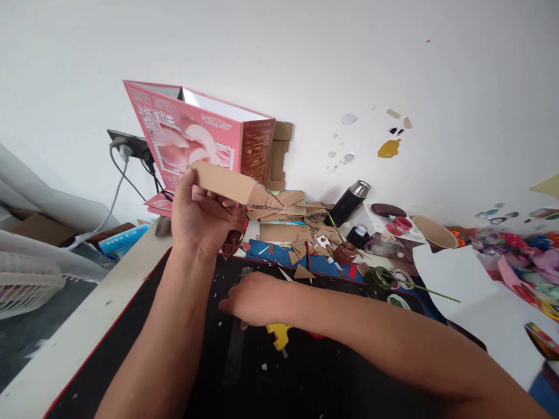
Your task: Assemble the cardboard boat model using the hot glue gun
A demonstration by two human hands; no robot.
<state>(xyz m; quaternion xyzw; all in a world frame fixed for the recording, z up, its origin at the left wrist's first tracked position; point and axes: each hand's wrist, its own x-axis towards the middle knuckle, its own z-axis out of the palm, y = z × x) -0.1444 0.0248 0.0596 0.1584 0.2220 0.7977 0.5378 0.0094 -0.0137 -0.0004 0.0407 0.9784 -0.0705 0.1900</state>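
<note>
My left hand (198, 215) is raised and closed on a folded cardboard piece (225, 181), with the thumb on its near end. The far end of that piece tapers to a ragged edge. Low over the black mat (332, 372), my right hand (253, 299) has its fingers curled down; what they hold, if anything, is hidden. A yellow glue gun (279, 336) lies just beside the right wrist, partly covered by it. Under the right hand runs a clear strip (236, 355). Behind the left hand sits a brown object (233, 241), partly covered.
A pink carton (196, 139) stands against the wall at the back left. Cardboard scraps (283, 233) pile up behind the mat. To the right are a black thermos (349, 202), a brown paint jar (345, 253) and a green jar (379, 279) with sticks.
</note>
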